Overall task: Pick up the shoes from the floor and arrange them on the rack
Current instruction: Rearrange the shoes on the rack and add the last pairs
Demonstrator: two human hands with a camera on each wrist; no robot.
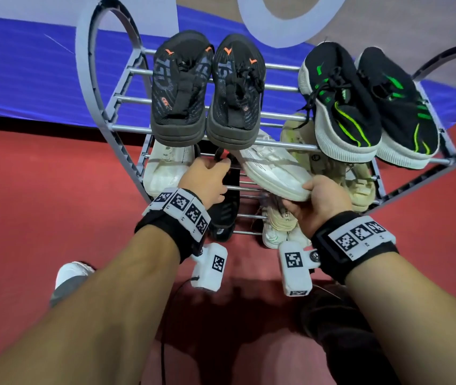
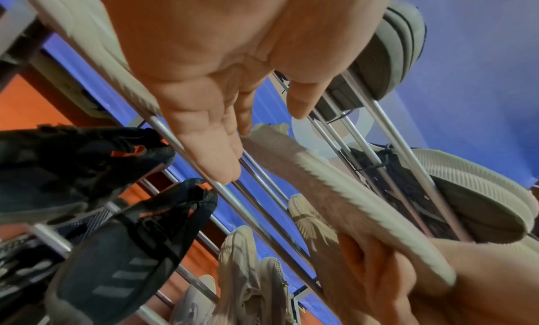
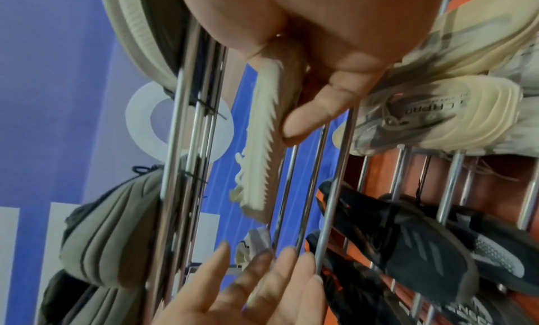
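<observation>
My right hand (image 1: 318, 195) grips the heel of a white shoe (image 1: 274, 168), thumb on top and fingers under the sole. The shoe lies slanted across the bars of the middle shelf of the grey rack (image 1: 126, 127). In the right wrist view the thumb presses the ridged sole of the white shoe (image 3: 265, 145). My left hand (image 1: 210, 176) reaches to the same shelf with straight fingers (image 2: 224, 164), by the toe of the white shoe (image 2: 335, 198). It holds nothing. A second white shoe (image 1: 165, 170) lies left of it.
The top shelf carries a black pair with orange marks (image 1: 207, 87) and a black pair with green stripes (image 1: 365, 104). Beige shoes (image 1: 360, 184) fill the middle shelf's right side. A black shoe (image 1: 225, 215) and pale shoes sit lower. Red floor (image 1: 40, 204) lies around the rack.
</observation>
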